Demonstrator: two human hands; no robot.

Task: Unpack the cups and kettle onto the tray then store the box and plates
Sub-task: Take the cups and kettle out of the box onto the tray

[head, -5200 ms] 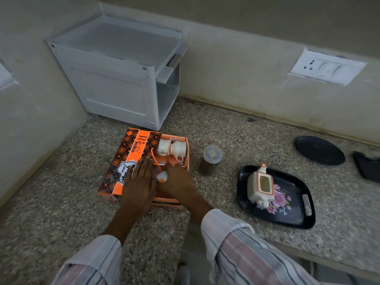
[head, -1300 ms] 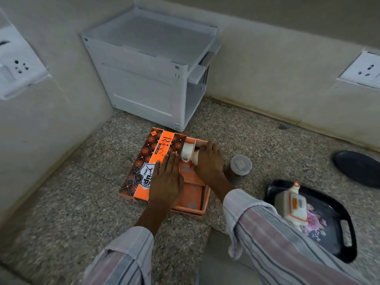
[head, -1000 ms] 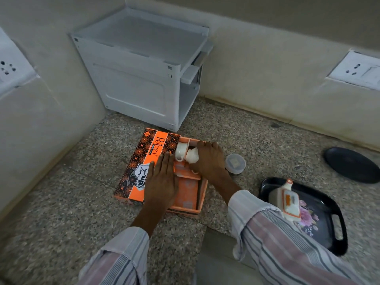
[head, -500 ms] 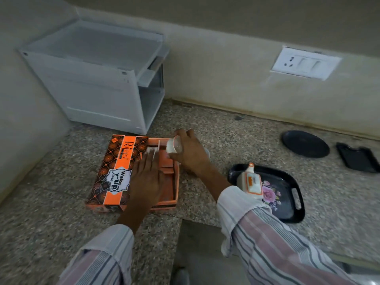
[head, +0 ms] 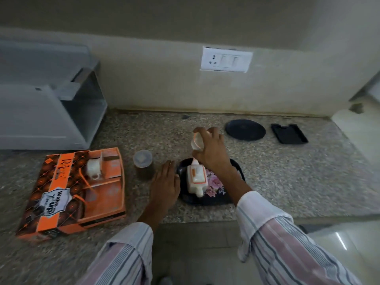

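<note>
Now, your grip: your right hand (head: 209, 150) is curled round a small white ceramic cup with an orange rim band (head: 196, 140), held tipped on its side above the far edge of the tray; your left hand (head: 164, 185) lies flat with straight fingers on the counter, holding nothing, just beside the tray's left rim
Where things are: the white rectangular ceramic kettle with orange trim (head: 196, 177) already stands on the glossy black floral tray with cut-out handles (head: 221, 199); a second white cup (head: 93, 168) sits in the open orange patterned cardboard box (head: 53, 200) to the left
Risk, knock: you are lowering the cup close to the kettle's orange-tipped lid, so glazed ceramic could strike glazed ceramic and chip if you come down too near
Risk, slip: the cup is smooth, rounded and held sideways, so a loose hold could let it roll out onto the hard stone
Risk, slide: the tray looks slick, so a cup set down tilted may skate toward the rim
Risk, elbow: the short lidded jar with dark contents (head: 143, 163) stands between box and tray, in the path of your next reach
Surfaces: speckled grey granite counter (head: 287, 173), hard and unforgiving
Plates: a round matte black plate (head: 244, 130) and a small black rectangular dish (head: 289, 133) lie flat near the wall, not yet stored
Box: light card with a thin inner divider, likely to shift if not steadied
</note>
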